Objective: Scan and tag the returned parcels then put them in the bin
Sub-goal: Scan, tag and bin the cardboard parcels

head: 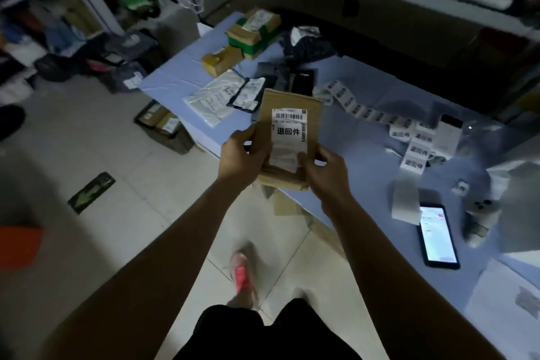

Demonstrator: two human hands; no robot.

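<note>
Gripping the small cardboard parcel (287, 143) by both side edges, left hand (244, 155) and right hand (325, 168) fingers curled round it; looks light, stiff, easy to hold.

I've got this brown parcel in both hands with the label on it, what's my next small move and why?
Probably press the lower end of the white label flat with the right hand: it looks wrinkled there, the thumb rests on it, and the left hand steadies the brown parcel.
</note>
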